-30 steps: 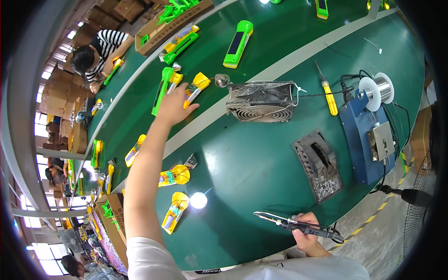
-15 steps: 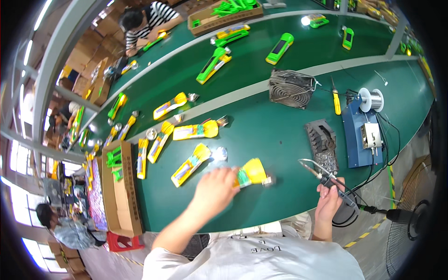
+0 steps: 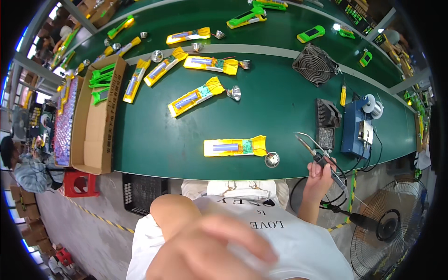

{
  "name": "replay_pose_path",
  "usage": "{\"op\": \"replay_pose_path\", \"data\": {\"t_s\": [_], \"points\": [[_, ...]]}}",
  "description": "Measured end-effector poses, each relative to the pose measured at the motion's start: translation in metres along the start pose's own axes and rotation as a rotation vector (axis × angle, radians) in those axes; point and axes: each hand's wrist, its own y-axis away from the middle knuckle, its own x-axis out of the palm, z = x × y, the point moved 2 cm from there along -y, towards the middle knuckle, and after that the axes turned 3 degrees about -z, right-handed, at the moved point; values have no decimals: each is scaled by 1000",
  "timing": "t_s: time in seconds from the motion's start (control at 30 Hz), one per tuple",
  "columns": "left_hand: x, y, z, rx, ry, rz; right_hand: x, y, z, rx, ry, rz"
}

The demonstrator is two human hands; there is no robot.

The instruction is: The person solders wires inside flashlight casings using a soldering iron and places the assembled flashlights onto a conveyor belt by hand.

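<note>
My right hand (image 3: 318,173) is closed around a soldering iron (image 3: 322,161), its tip and a thin curved feed tube pointing up and left over the table's near edge. My left hand (image 3: 219,247) is raised close to the camera, blurred by motion, in front of my shirt. On the table before me lies a yellow flashlight shell (image 3: 227,147) with a purple battery and a green circuit board inside. From its right end a wire leads to a round lamp head (image 3: 272,159). Farther off, a similar opened shell (image 3: 193,99) lies tilted, with a silver reflector (image 3: 234,93) beside it.
Several more yellow shells (image 3: 165,66) lie farther back. A cardboard box (image 3: 108,133) with green parts stands at left. On the right are a blue solder-feed unit (image 3: 353,128), a black iron stand (image 3: 326,114), a small fan (image 3: 316,66) and a yellow screwdriver (image 3: 343,95). A floor fan (image 3: 387,228) stands beyond.
My left hand has let go of the near flashlight shell and lifted back toward the camera. The shell now lies level. The view has tipped downward; my right hand still holds the soldering iron.
</note>
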Motion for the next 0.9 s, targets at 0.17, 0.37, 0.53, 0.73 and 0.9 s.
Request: {"op": "replay_pose_path", "data": {"t_s": [0.17,0.37,0.53,0.73,0.9], "points": [[-13,-11,5,167,112,70,10,-1,1,-14,72,87],[-14,-14,19,286,277,188,16,0,-4,13,112,65],[21,-5,14,311,112,-380,20,0,-8,4,139,129],[73,-17,61,336,784,-603,7,-5,-15,6,142,71],[28,-41,58,269,812,-551,12,-6,-12,44,103,115]]}}
